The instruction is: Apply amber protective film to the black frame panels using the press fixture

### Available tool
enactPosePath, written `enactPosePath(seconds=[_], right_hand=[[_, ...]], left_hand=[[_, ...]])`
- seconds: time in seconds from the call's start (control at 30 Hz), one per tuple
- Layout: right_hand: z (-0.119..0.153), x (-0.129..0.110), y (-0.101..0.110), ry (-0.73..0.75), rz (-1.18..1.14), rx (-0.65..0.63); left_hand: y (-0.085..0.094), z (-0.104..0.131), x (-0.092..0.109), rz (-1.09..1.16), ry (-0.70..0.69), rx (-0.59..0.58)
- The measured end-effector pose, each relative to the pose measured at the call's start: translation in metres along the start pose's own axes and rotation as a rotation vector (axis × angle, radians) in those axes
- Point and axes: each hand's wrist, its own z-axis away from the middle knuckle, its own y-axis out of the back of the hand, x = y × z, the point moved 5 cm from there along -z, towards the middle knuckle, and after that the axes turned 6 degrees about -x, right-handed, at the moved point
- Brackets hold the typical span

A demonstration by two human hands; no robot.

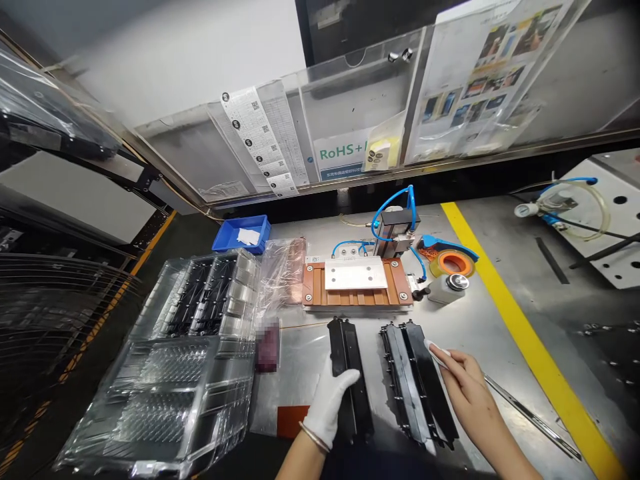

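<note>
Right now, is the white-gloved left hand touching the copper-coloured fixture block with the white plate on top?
No: the gloved left hand grips a long black plastic part nearer the camera, apart from the copper-coloured fixture block.

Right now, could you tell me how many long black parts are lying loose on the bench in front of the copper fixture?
2. One long black part lies under the gloved left hand; the other lies to its right, touched by the bare right hand. More may sit in the clear trays.

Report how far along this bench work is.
Done: nothing shows as finished. In hand: gloved left hand grips one black strip; bare right hand presses a white wipe on the second black strip. Left: black parts fill the clear tray; the brown fixture holds no strip.
</note>
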Motion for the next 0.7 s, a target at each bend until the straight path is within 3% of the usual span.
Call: enactPosePath(seconds=[0.23, 0.33, 0.37, 0.43, 0.53, 0.63, 0.7], right_hand=[[0.009, 0.014, 0.008, -0.071, -0.013, 0.032], [0.013, 0.02, 0.01, -0.099, -0.017, 0.047], [0.014, 0.022, 0.011, -0.113, -0.019, 0.053], [0.016, 0.026, 0.011, -0.141, -0.023, 0.062], [0.017, 0.025, 0.011, -0.16, -0.024, 0.059], [0.018, 0.02, 0.013, -0.168, -0.037, 0.051], [0.018, 0.017, 0.016, -0.182, -0.049, 0.051]], left_hand=[[0.015, -0.03, -0.009, -0.404, -0.065, 0.225], [0.013, -0.018, 0.006, -0.543, -0.3, 0.409], [0.004, -0.013, 0.008, -0.579, -0.401, 0.407], [-0.022, -0.01, -0.002, -0.611, -0.494, 0.261], [-0.065, -0.022, -0.045, -0.524, -0.331, -0.012], [-0.089, -0.043, -0.078, -0.292, -0.183, -0.051], [-0.091, -0.053, -0.083, -0.187, -0.112, -0.049]])
